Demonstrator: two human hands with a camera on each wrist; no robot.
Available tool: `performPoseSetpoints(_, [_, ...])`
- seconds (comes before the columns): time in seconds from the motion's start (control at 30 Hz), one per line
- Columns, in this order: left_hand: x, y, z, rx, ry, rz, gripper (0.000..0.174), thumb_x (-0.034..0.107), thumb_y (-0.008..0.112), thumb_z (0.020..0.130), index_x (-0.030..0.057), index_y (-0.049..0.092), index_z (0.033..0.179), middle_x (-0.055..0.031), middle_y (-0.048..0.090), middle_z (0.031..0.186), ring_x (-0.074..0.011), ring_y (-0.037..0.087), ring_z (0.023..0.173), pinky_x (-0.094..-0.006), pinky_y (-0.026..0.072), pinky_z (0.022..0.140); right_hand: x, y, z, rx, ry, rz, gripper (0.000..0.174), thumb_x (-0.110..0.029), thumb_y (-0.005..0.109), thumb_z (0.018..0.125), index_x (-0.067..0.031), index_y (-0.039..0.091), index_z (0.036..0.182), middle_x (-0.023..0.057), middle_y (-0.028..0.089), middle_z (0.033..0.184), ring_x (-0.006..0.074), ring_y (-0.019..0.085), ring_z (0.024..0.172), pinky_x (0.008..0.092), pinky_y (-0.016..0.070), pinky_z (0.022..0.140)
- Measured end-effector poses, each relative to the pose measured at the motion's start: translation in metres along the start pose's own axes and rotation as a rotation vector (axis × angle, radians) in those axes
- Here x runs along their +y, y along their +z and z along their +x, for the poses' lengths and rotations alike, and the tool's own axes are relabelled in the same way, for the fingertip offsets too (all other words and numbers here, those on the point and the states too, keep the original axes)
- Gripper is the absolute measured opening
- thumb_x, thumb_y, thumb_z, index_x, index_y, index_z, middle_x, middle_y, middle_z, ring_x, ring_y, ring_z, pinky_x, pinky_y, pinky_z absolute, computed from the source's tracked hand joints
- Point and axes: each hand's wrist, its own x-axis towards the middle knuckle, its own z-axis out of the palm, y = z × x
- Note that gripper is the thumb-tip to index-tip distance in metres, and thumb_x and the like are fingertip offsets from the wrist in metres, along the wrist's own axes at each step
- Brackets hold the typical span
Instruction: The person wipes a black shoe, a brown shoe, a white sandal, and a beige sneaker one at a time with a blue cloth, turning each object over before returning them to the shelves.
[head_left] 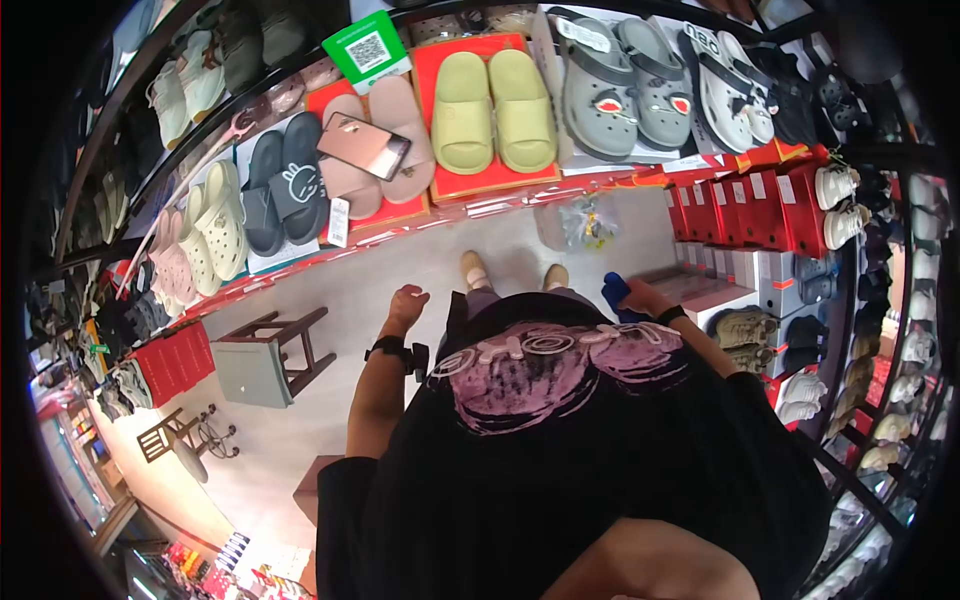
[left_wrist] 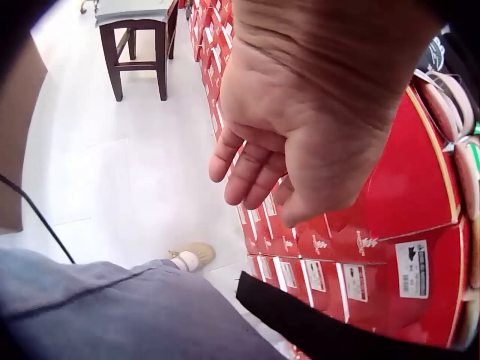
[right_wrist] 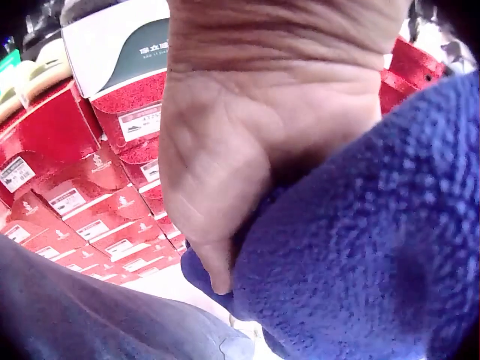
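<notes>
In the head view my right hand (head_left: 646,298) is beside my hip and grips a blue cloth (head_left: 614,290). The right wrist view shows the cloth's fuzzy towel-like pile (right_wrist: 360,247) bunched in the hand, with the thumb along its edge and the other fingers hidden behind it. My left hand (head_left: 405,308) hangs in the air with loosely curled fingers and nothing in it. Stacked red shoe boxes (left_wrist: 330,240) are behind that hand in the left wrist view. Ahead of me, olive slides (head_left: 465,115) and pink slides (head_left: 400,180) sit on the display, a pinkish phone (head_left: 362,146) lying on the pink pair.
Grey clogs (head_left: 600,105) and dark slides (head_left: 265,190) share the display with a green QR card (head_left: 365,50). A stool (head_left: 250,372) stands on the floor to the left. Shoe shelves (head_left: 850,330) line the right side, and a clear bag (head_left: 590,222) is under the display.
</notes>
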Motion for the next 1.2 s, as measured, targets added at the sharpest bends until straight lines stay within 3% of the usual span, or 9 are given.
performPoseSetpoints(0.1, [-0.004,0.021,0.005,-0.278,0.313,0.834,0.039,0.04,0.053,0.077,0.0036,0.065,0.08,-0.0178,0.062,0.09,-0.0344,0.057,0.092,-0.0411,0.0455,0.083,-0.009,-0.003,-0.016,0.083,0.01,0.264,0.049,-0.025,0.072,0.062,-0.0016,0.059,0.103,0.0168,0.064,0.092,0.0252,0.061,0.086,0.0347,0.0465,0.078])
performPoseSetpoints(0.3, [0.06,0.074,-0.004,-0.26,0.579,0.978,0.027,0.028,0.05,0.078,0.0068,0.066,0.08,-0.0173,0.062,0.088,-0.0327,0.058,0.09,-0.0409,0.047,0.081,0.012,-0.008,-0.038,0.088,-0.177,0.484,0.049,-0.023,0.071,0.067,-0.0008,0.055,0.108,0.0147,0.064,0.092,0.0211,0.06,0.084,0.0322,0.0462,0.078])
performPoseSetpoints(0.37, [0.126,0.073,-0.041,-0.122,0.396,0.529,0.03,0.03,0.051,0.077,0.0061,0.063,0.09,-0.0184,0.061,0.095,-0.0344,0.057,0.094,-0.0399,0.046,0.083,0.046,0.001,-0.026,0.067,-0.113,0.661,0.039,-0.015,0.069,0.07,-0.0003,0.058,0.104,0.0067,0.064,0.088,0.0146,0.058,0.078,0.0312,0.0472,0.073])
performPoseSetpoints(0.5, [0.189,0.088,-0.04,-0.063,0.335,0.363,0.038,0.034,0.058,0.074,0.0037,0.059,0.097,-0.0212,0.059,0.103,-0.034,0.055,0.101,-0.0382,0.0423,0.09,0.166,0.035,0.051,0.065,-0.087,0.271,0.043,-0.038,0.065,0.066,-0.0071,0.064,0.096,0.0182,0.064,0.09,0.0283,0.063,0.086,0.0378,0.0468,0.076])
performPoseSetpoints(0.6, [0.199,0.1,-0.037,-0.021,0.33,0.324,0.04,0.034,0.061,0.072,0.0041,0.059,0.099,-0.021,0.059,0.102,-0.0337,0.055,0.101,-0.0376,0.0425,0.089,0.225,0.043,0.09,-0.134,-0.628,-0.5,0.044,-0.031,0.067,0.067,-0.007,0.062,0.104,0.017,0.064,0.096,0.0227,0.063,0.084,0.0361,0.0484,0.076])
performPoseSetpoints(0.97, [0.094,0.076,-0.076,0.112,0.177,0.306,0.021,0.028,0.053,0.077,0.009,0.063,0.077,-0.014,0.064,0.083,-0.0331,0.06,0.082,-0.0424,0.0479,0.076,0.123,-0.022,0.043,-0.159,0.026,0.281,0.047,-0.025,0.07,0.067,-0.0014,0.06,0.107,0.0148,0.064,0.098,0.0214,0.062,0.085,0.0343,0.0491,0.077])
performPoseSetpoints(1.03, [0.059,0.067,-0.058,-0.11,0.228,0.791,0.021,0.024,0.05,0.081,0.0092,0.064,0.076,-0.0124,0.065,0.08,-0.0251,0.063,0.074,-0.0396,0.051,0.063,0.088,-0.036,0.038,-0.111,-0.066,0.326,0.046,-0.023,0.07,0.068,0.0006,0.06,0.106,0.0146,0.064,0.098,0.022,0.062,0.085,0.0335,0.049,0.077])
performPoseSetpoints(1.1, [0.045,0.068,-0.055,-0.083,-0.241,0.104,0.023,0.023,0.053,0.082,0.0036,0.062,0.074,-0.0097,0.063,0.064,-0.0215,0.061,0.058,-0.0354,0.0491,0.05,0.054,-0.046,0.033,-0.141,-0.135,0.578,0.038,-0.024,0.066,0.076,-0.0004,0.06,0.105,0.0113,0.065,0.094,0.0202,0.062,0.083,0.0315,0.0484,0.077])
performPoseSetpoints(1.2, [0.075,0.058,-0.056,-0.175,-0.344,0.244,0.031,0.032,0.052,0.084,0.004,0.064,0.081,-0.0074,0.066,0.074,-0.0174,0.064,0.065,-0.032,0.0513,0.054,0.011,-0.061,0.037,-0.209,-0.25,0.821,0.04,-0.019,0.067,0.074,-0.0004,0.059,0.108,0.0092,0.064,0.097,0.0181,0.061,0.082,0.0318,0.0493,0.075])
